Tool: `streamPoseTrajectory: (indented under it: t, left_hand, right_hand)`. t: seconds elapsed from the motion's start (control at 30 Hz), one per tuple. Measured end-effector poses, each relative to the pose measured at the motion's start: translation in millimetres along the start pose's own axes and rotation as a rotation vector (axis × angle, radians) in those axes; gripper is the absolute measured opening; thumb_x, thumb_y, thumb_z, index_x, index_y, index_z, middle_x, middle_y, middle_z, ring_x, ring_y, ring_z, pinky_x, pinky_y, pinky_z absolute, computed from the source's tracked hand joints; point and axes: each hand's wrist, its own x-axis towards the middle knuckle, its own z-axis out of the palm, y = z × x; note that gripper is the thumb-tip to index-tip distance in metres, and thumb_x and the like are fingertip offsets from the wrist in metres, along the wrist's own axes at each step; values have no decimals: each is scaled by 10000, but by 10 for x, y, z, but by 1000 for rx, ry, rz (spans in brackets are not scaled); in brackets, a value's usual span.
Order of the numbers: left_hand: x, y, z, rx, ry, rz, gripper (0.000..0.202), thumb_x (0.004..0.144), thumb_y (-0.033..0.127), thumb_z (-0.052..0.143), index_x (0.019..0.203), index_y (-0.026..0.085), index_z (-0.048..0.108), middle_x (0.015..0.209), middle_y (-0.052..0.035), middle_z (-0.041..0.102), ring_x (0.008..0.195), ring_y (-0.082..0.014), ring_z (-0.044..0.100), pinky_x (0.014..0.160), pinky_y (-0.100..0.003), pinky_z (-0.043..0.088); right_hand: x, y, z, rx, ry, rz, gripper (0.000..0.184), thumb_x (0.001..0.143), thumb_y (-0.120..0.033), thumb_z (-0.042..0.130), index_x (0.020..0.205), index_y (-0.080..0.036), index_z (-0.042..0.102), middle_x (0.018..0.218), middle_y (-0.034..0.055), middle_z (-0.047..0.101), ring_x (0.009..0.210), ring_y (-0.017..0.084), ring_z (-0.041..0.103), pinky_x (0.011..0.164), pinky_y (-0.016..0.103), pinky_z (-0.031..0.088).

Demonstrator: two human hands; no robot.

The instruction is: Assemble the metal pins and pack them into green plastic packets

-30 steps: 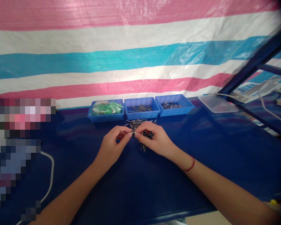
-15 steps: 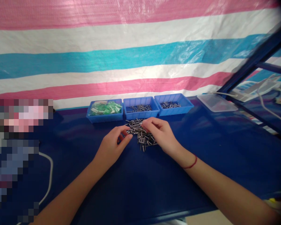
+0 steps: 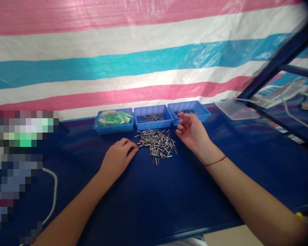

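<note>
A loose pile of small metal pins [image 3: 157, 143] lies on the blue table [image 3: 169, 194]. My left hand [image 3: 117, 158] rests knuckles-up on the table, fingers curled together, fingertips touching the pile's left edge; nothing shows in it. My right hand [image 3: 192, 132] hovers to the right of the pile, at the front edge of the right blue tray [image 3: 204, 114], fingers loosely apart and empty. Behind the pile stand the middle blue tray [image 3: 154, 126] with pins and the left blue tray [image 3: 113, 129] with green-and-white parts.
A clear plastic container [image 3: 236, 110] sits to the right of the trays. A striped tarp [image 3: 143, 68] hangs close behind them. A dark blue frame bar [image 3: 272, 65] slants at the right. A white cable [image 3: 54, 184] curves at the left.
My hands, which met over the pile holding a pin between them, have separated. The right hand moved right and back toward the right tray; the left hand lowered onto the table.
</note>
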Motion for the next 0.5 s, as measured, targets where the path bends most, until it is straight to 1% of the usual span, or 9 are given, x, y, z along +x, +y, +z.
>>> streamPoseTrajectory:
  t: [0.07, 0.1, 0.17, 0.2, 0.27, 0.33, 0.37, 0.43, 0.5]
  left_hand:
    - [1, 13, 1, 59, 3, 21, 190, 942, 279, 483, 948, 180, 645, 994, -47, 619, 883, -181, 596, 810, -297, 454]
    - [1, 19, 1, 95, 7, 33, 190, 946, 268, 476, 942, 173, 639, 986, -51, 623, 875, -181, 592, 806, -297, 447]
    - [-3, 32, -1, 169, 13, 44, 188, 952, 254, 462, 932, 164, 626, 963, -56, 635, 849, -185, 584, 776, -303, 432]
    - [-6, 40, -5, 198, 14, 47, 186, 955, 250, 455, 933, 164, 619, 946, -55, 643, 835, -188, 582, 756, -307, 422]
    - [-13, 62, -17, 229, 18, 55, 183, 959, 247, 446, 939, 167, 609, 908, -51, 656, 809, -192, 581, 718, -312, 400]
    - [-19, 89, -31, 228, 27, 72, 182, 962, 240, 438, 945, 167, 604, 886, -51, 666, 799, -194, 583, 702, -315, 386]
    - [-22, 104, -37, 213, 34, 83, 184, 963, 237, 435, 945, 165, 603, 883, -53, 668, 797, -194, 587, 701, -315, 386]
    - [-27, 130, -48, 158, 54, 106, 189, 965, 231, 425, 944, 161, 600, 889, -57, 671, 806, -193, 596, 713, -316, 395]
    - [-34, 150, -54, 79, 83, 143, 188, 966, 235, 423, 944, 165, 595, 905, -55, 675, 826, -192, 606, 739, -318, 410]
  right_hand:
    - [-69, 80, 29, -126, -118, -5, 109, 749, -232, 587, 795, -155, 649, 594, -58, 484, 447, 45, 390, 417, 188, 314]
    - [-112, 123, 45, -218, -191, -32, 115, 750, -245, 597, 789, -153, 654, 604, -52, 492, 458, 48, 391, 426, 196, 309]
    - [-206, 205, 79, -457, -333, -140, 143, 767, -286, 607, 776, -154, 661, 612, -40, 512, 487, 66, 405, 451, 217, 310]
    - [-255, 240, 94, -595, -403, -223, 156, 781, -301, 605, 773, -157, 664, 619, -30, 531, 509, 80, 425, 471, 229, 324]
    - [-348, 295, 115, -885, -549, -443, 153, 810, -294, 589, 783, -168, 671, 660, -3, 585, 575, 113, 482, 542, 255, 377]
    - [-421, 336, 121, -1146, -681, -688, 124, 824, -255, 586, 825, -176, 683, 744, 32, 636, 691, 155, 546, 662, 295, 430]
    - [-446, 352, 119, -1243, -731, -793, 118, 826, -241, 591, 856, -178, 686, 786, 50, 651, 750, 177, 564, 717, 317, 442]
    - [-472, 383, 108, -1365, -784, -918, 138, 829, -245, 609, 919, -174, 686, 853, 80, 663, 842, 213, 577, 789, 356, 450]
    - [-475, 407, 97, -1402, -809, -962, 174, 844, -263, 609, 975, -173, 677, 905, 96, 666, 880, 227, 578, 809, 373, 457]
